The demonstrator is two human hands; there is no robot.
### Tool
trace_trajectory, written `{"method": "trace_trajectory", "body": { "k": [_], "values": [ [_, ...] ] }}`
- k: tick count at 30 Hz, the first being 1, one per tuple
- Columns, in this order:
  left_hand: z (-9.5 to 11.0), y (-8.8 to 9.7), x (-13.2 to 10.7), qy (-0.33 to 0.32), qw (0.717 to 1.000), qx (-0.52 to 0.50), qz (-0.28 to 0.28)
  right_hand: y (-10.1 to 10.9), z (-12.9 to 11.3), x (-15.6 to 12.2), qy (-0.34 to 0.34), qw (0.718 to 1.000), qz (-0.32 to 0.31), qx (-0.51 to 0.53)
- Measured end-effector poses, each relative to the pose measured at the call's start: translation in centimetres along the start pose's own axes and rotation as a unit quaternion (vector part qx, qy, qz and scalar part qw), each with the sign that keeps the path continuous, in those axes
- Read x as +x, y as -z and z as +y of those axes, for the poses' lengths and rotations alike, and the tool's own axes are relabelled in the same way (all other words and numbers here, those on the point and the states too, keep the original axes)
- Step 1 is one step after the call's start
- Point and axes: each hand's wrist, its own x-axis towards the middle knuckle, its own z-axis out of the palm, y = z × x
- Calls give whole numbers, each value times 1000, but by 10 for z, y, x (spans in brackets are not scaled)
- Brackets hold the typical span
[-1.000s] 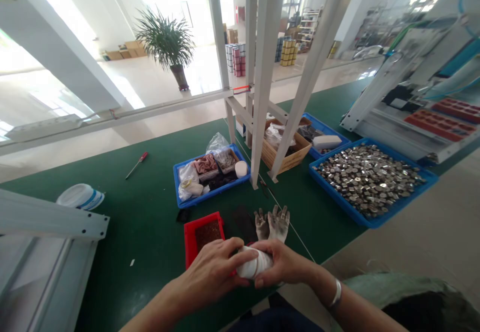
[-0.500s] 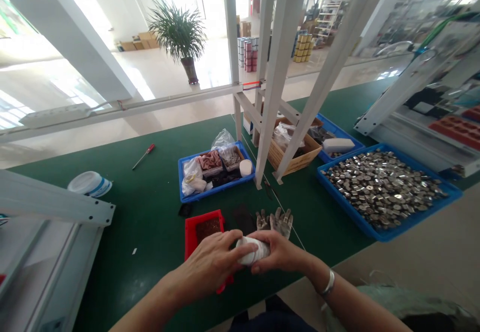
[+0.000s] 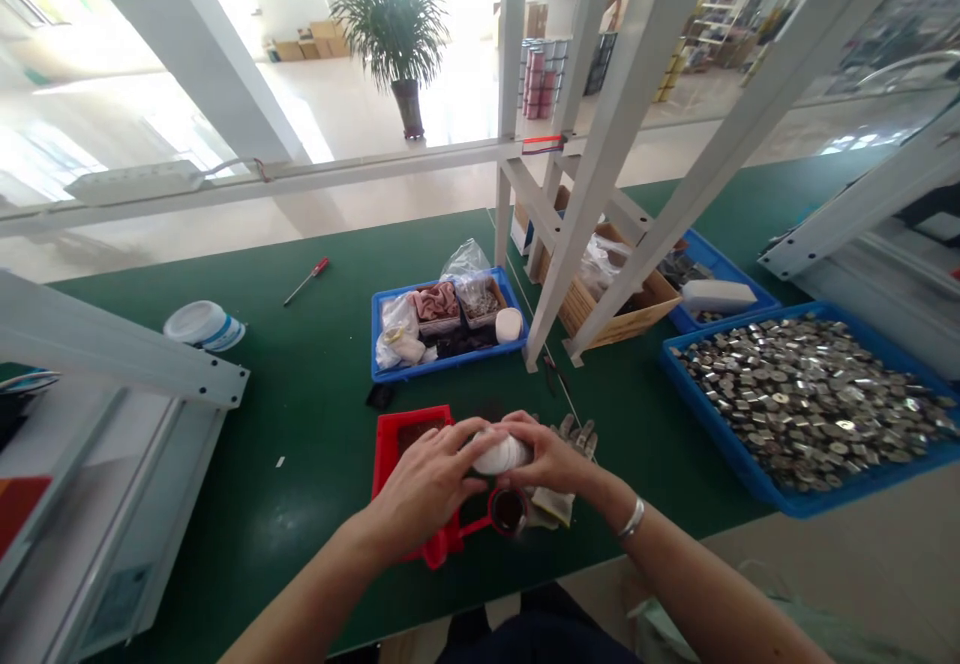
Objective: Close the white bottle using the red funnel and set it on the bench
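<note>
Both my hands meet over the near edge of the green table [image 3: 300, 414], wrapped round a small white roll-like object [image 3: 501, 454]. My left hand [image 3: 427, 484] grips its left end, with fingers curled over the top. My right hand [image 3: 551, 459] closes on its right end; a bracelet sits on that wrist. Under the hands lies a red tray [image 3: 409, 439] with dark contents, a small red-rimmed round cup [image 3: 508, 510], and a pair of dirty work gloves [image 3: 574, 444].
A blue tray [image 3: 442, 322] of bags and small boxes sits behind. A large blue tray [image 3: 814, 394] of metal parts lies at right, beside a cardboard box [image 3: 615, 299]. White frame legs [image 3: 570, 234] stand mid-table. A screwdriver [image 3: 306, 281] and white tub [image 3: 202, 324] are at left.
My view has tilted down and shifted, so the table looks lower. Both hands stay closed on the white object, now further over the red tray; the red-rimmed cup beneath has come into sight.
</note>
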Motion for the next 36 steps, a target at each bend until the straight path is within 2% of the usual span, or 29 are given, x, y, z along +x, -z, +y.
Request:
{"method": "trace_trajectory", "body": {
  "k": [3, 5, 7, 12, 14, 16, 18, 22, 26, 28, 31, 33, 36],
  "values": [
    [-5, -14, -4, 111, 992, -12, 63, 16, 38, 24, 4, 993, 107, -43],
    [-8, -32, -15, 136, 989, -23, 57, 27, 70, 40, -5, 982, 179, -56],
    [-10, -58, -33, 163, 986, -27, 37, 36, 102, 54, -14, 972, 227, -60],
    [-23, -138, -88, 328, 941, -14, 81, 44, 161, 72, -25, 953, 289, -87],
    [-29, -164, -103, 368, 929, -13, 49, 44, 175, 72, -33, 945, 309, -102],
    [-33, -182, -111, 377, 926, -7, 20, 44, 185, 70, -44, 938, 324, -113],
    [-37, -193, -114, 350, 936, 9, 30, 45, 192, 66, -54, 933, 333, -122],
    [-47, -198, -116, 251, 962, 33, 99, 48, 190, 50, -73, 921, 357, -139],
    [-51, -188, -133, 227, 958, 40, 170, 36, 158, 5, -90, 900, 399, -152],
    [-50, -180, -142, 228, 950, 26, 210, 18, 135, -27, -85, 901, 399, -146],
    [-45, -171, -148, 249, 935, -33, 252, -20, 105, -75, -80, 922, 358, -120],
    [-43, -166, -141, 235, 931, -78, 266, -46, 93, -98, -90, 930, 341, -105],
    [-40, -161, -120, 186, 938, -121, 266, -73, 89, -115, -114, 931, 334, -89]
  ]
}}
